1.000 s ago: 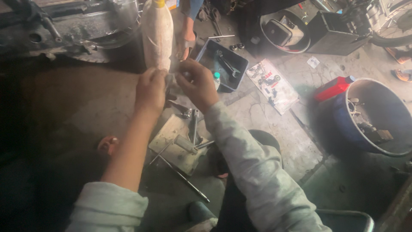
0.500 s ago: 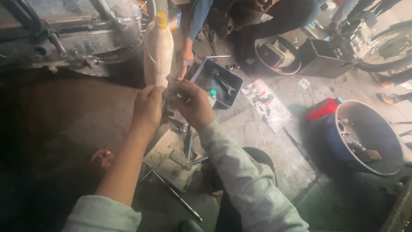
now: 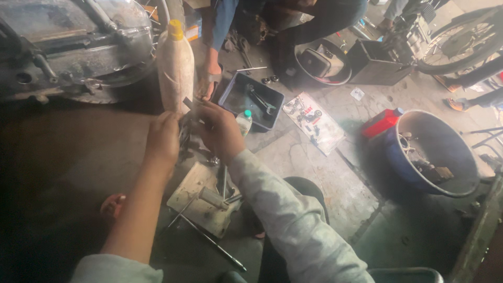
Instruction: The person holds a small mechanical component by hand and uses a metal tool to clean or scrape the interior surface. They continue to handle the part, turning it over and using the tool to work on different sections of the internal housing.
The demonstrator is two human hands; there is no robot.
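Note:
My left hand (image 3: 162, 140) and my right hand (image 3: 219, 129) are closed together around a small dark metal part (image 3: 185, 131), held above the floor. Which fingers grip it is partly hidden. Just behind the hands stands a tall whitish plastic bottle with a yellow cap (image 3: 175, 65). Below the hands a flat pale board (image 3: 201, 202) lies on the floor with a short grey cylinder (image 3: 214, 198) and thin metal rods on it.
A dark tool tray (image 3: 251, 99) with wrenches sits beyond the hands; another person's arm (image 3: 215, 47) reaches down beside it. A motorcycle engine (image 3: 78, 47) is at upper left. A blue basin (image 3: 429, 152) with parts and a red can (image 3: 381, 123) stand right. A printed sheet (image 3: 313, 123) lies nearby.
The view has shifted, so the hands sit lower in the picture. Both hands stay closed together on the small part beside the bottle.

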